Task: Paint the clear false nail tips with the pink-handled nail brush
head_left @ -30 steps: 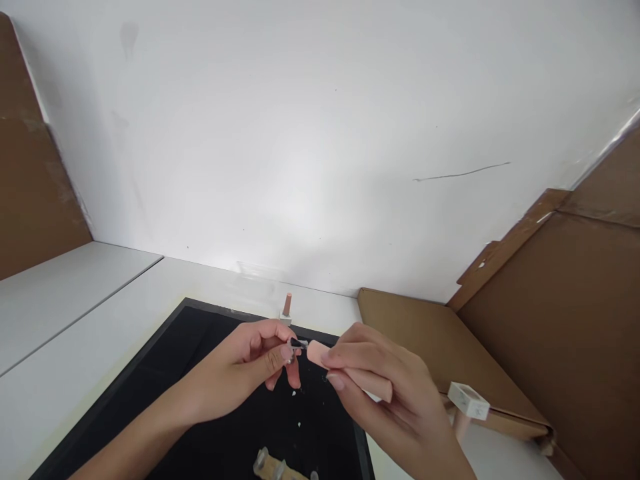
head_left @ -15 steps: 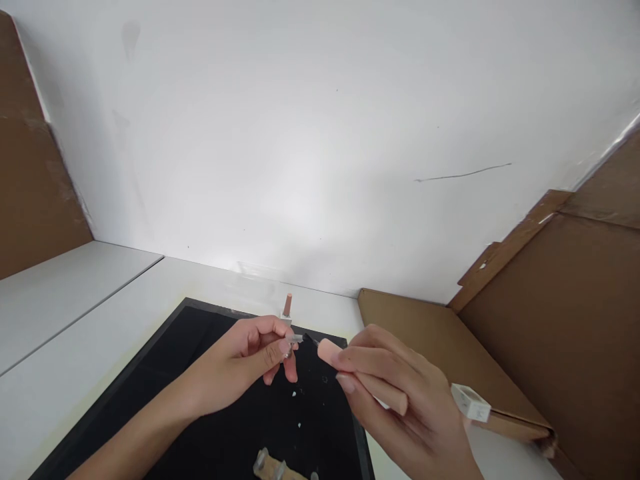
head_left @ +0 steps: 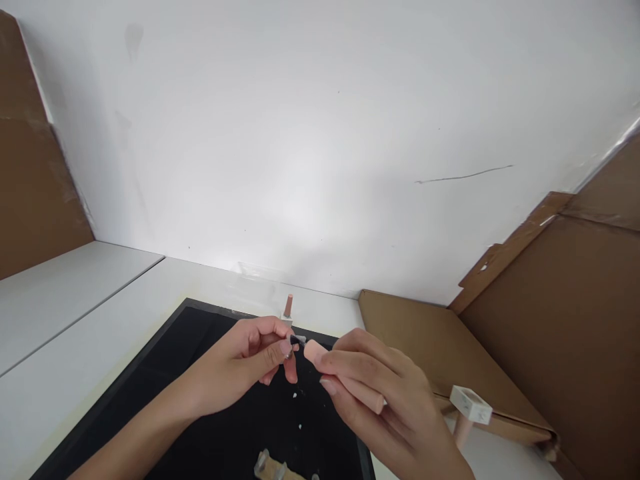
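Observation:
My left hand [head_left: 260, 357] pinches a small clear piece [head_left: 301, 339] between thumb and forefinger above the black mat [head_left: 200, 393]. My right hand [head_left: 385, 393] grips a peach-coloured handle [head_left: 350, 383] with a thin dark brush [head_left: 297, 341] at its end. The brush tip lies over the clear piece, close to my left fingertips. Below the hands, a tan strip [head_left: 280, 469] bearing small clear pieces rests on the mat, partly cut off by the lower edge.
Behind my left hand stands a pinkish pointed cap [head_left: 289, 305] on a white block. A white square-ended object [head_left: 471, 404] is at the right, beside a flat cardboard box [head_left: 425, 333]. A clear tray [head_left: 257, 272] lies against the white wall [head_left: 300, 133].
My right hand has moved left, bringing the brush from beside the clear piece onto it. My left hand has stayed nearly still. More of the white square-ended object shows.

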`<state>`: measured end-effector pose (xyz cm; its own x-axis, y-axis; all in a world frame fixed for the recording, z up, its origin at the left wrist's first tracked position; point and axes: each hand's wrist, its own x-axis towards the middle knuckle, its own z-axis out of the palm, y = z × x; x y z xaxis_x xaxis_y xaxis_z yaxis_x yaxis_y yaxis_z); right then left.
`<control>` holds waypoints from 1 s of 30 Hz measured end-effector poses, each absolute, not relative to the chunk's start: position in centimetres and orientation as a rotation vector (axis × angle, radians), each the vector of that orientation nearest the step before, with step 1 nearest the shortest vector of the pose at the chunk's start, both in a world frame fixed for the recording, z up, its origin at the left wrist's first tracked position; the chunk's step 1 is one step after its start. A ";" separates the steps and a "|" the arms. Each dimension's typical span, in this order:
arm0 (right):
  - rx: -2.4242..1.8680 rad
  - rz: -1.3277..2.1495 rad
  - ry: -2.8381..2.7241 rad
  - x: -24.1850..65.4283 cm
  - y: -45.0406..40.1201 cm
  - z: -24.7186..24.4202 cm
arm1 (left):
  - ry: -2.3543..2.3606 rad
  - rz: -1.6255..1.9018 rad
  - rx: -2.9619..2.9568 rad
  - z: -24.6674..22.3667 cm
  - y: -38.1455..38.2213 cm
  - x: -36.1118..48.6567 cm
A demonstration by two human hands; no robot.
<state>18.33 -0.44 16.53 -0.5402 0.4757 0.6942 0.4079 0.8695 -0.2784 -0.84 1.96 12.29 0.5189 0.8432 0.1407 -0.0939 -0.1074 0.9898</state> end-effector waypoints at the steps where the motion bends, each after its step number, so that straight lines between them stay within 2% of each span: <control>1: -0.638 0.098 -2.214 18.4 -0.5 16.5 | 0.691 0.907 1.471 12.3 2.0 -0.9; 13: -0.765 -0.012 -2.205 19.2 -0.1 16.1 | 0.729 0.914 1.505 12.6 1.9 -1.3; 22: -0.546 0.195 -2.183 18.6 -0.9 16.8 | 0.799 0.991 1.556 12.8 2.0 -1.3; 30: -0.588 0.160 -2.250 18.4 -0.6 16.6 | 0.763 0.982 1.587 12.7 1.6 -1.3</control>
<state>18.42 -0.56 16.62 -0.5815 0.4610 0.6703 0.3616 0.8846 -0.2946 -1.31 1.64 12.68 0.4559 0.8658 0.2065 -0.0132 -0.2255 0.9742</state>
